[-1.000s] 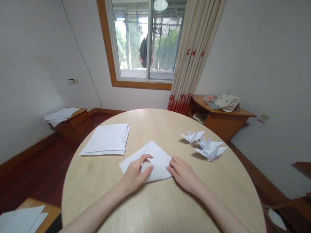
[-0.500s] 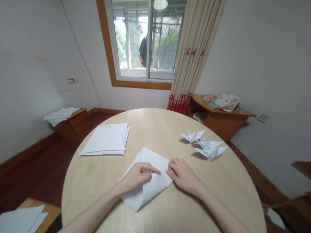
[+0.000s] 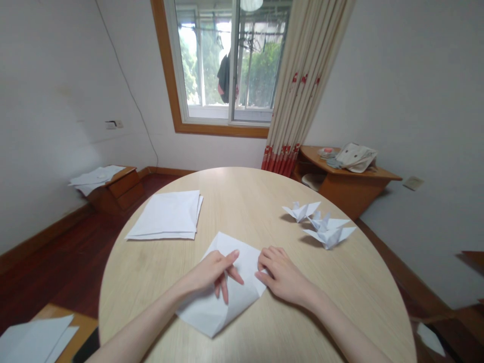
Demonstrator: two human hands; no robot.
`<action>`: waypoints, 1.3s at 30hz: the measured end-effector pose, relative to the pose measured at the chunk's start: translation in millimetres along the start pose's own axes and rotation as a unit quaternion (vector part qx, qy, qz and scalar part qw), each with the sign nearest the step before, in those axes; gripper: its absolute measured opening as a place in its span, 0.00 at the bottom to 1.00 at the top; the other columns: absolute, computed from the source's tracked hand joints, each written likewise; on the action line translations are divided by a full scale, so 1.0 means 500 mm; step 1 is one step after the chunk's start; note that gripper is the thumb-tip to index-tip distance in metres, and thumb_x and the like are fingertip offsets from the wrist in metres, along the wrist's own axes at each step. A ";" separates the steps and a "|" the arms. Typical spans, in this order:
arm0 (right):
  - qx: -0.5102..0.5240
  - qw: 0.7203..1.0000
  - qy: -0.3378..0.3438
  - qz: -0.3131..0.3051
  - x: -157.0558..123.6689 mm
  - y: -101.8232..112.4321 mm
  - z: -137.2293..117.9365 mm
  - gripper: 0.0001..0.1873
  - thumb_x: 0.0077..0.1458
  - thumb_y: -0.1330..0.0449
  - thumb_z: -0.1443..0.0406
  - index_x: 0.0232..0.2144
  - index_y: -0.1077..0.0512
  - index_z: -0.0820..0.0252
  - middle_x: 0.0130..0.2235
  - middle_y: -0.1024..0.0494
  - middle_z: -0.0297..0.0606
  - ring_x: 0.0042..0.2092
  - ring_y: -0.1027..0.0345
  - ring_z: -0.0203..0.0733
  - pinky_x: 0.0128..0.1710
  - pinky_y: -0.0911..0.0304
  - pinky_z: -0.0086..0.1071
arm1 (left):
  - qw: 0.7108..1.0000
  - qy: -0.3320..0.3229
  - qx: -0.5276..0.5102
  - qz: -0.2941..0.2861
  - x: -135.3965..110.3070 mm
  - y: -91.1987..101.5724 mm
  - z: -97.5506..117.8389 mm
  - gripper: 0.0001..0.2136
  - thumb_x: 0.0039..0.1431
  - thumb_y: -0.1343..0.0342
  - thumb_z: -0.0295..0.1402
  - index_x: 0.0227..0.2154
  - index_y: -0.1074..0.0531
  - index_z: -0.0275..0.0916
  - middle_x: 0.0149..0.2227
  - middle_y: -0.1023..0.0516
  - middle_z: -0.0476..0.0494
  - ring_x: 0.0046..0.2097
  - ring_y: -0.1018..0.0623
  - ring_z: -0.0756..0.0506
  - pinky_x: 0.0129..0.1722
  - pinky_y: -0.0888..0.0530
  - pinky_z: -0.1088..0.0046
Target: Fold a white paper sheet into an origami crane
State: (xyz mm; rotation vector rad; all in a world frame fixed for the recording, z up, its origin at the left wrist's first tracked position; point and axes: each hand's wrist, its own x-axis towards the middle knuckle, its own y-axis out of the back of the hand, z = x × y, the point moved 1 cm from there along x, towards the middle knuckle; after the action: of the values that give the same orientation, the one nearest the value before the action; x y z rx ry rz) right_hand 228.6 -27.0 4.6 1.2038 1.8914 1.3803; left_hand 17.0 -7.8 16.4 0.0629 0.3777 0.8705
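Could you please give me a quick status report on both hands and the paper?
Left hand over the white sheet, fingers spread. Right hand curled at its right corner. Sheet creased, on the table. Paper stack and folded birds apart from it.

There are two hands, one window, one curtain, and, on one round desk, one folded sheet, one paper stack and three paper cranes.

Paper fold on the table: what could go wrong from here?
The sheet might crease crooked: its near edge looks rounded, not crisp. The left hand, spread over it, could shift it past the right hand at its corner. The paper birds sit close together, so a bump could tip one into another.
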 end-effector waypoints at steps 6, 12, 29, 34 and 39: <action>0.014 1.000 0.015 -0.015 -0.001 -0.002 -0.017 0.06 0.58 0.42 0.66 0.29 0.35 0.59 0.35 0.30 0.36 0.42 0.39 0.44 0.46 0.47 0.40 | 1.000 0.019 -0.021 -0.005 0.013 -0.004 -0.021 0.24 0.40 0.36 0.53 0.20 0.25 0.32 0.14 0.32 0.51 0.13 0.34 0.52 0.13 0.46 0.78; 0.015 0.999 0.025 -0.024 0.000 -0.002 -0.026 0.06 0.57 0.42 0.67 0.28 0.36 0.59 0.36 0.30 0.35 0.42 0.39 0.43 0.47 0.48 0.38 | 0.999 0.016 -0.029 -0.016 0.023 0.000 -0.036 0.17 0.35 0.30 0.42 0.23 0.24 0.33 0.20 0.25 0.47 0.18 0.30 0.50 0.18 0.39 0.77; 0.012 0.999 0.039 -0.036 -0.003 0.003 -0.029 0.06 0.59 0.47 0.68 0.29 0.34 0.58 0.36 0.31 0.35 0.42 0.39 0.42 0.48 0.49 0.39 | 0.974 -0.151 0.145 -0.081 0.016 0.010 -0.021 0.08 0.56 0.43 0.32 0.33 0.18 0.41 0.30 0.26 0.47 0.33 0.29 0.49 0.35 0.35 0.76; 0.015 0.999 0.041 -0.032 -0.003 -0.002 -0.026 0.06 0.59 0.46 0.69 0.29 0.35 0.58 0.36 0.31 0.34 0.42 0.40 0.42 0.49 0.49 0.39 | 0.965 -0.156 0.203 -0.058 0.007 0.007 -0.015 0.10 0.58 0.45 0.35 0.28 0.22 0.37 0.32 0.28 0.47 0.35 0.28 0.48 0.37 0.34 0.76; 0.018 0.999 0.039 -0.031 -0.003 -0.005 -0.023 0.07 0.60 0.47 0.69 0.29 0.35 0.58 0.36 0.31 0.34 0.42 0.40 0.41 0.49 0.50 0.40 | 0.954 -0.126 0.272 0.004 -0.005 0.009 -0.008 0.10 0.57 0.43 0.40 0.32 0.26 0.38 0.32 0.27 0.48 0.34 0.27 0.47 0.33 0.35 0.77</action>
State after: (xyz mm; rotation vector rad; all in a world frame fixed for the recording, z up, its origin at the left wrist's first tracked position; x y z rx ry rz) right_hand 219.2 -34.1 6.2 1.1125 1.9993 1.3836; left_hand 10.6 -7.1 14.5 0.6801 0.3667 0.7346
